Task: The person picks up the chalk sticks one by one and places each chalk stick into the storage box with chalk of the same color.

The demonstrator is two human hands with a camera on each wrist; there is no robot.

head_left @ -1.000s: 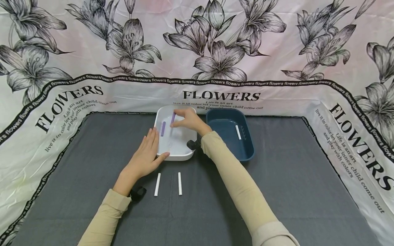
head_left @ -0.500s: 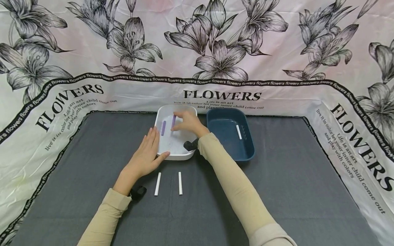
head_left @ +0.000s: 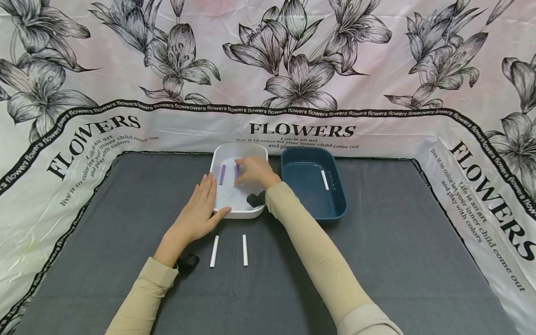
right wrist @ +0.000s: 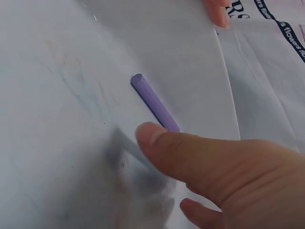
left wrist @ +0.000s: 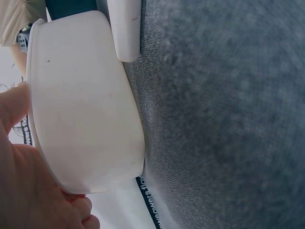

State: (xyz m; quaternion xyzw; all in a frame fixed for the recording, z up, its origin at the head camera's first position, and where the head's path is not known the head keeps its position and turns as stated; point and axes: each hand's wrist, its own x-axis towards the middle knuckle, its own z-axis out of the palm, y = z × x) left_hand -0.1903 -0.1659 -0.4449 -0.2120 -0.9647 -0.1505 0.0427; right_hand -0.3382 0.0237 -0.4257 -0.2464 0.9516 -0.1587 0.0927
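A white tray stands at the back of the grey cloth. My left hand rests on its near left corner, fingers straight along the left side and thumb at the front rim. Over the tray, my right hand pinches a purple chalk stick between thumb and index finger. In the right wrist view the thumb hides that stick. A second purple chalk stick lies on the tray floor to the left, and the right wrist view also has this lying purple chalk.
A dark blue tray stands right of the white one, with a white chalk stick in it. Two more white sticks lie on the cloth in front, a left stick and a right stick. A flower-printed cloth hangs behind.
My right hand has shifted slightly toward me inside the white tray, and the purple chalk between its fingers has moved with it. The left hand stays in place.
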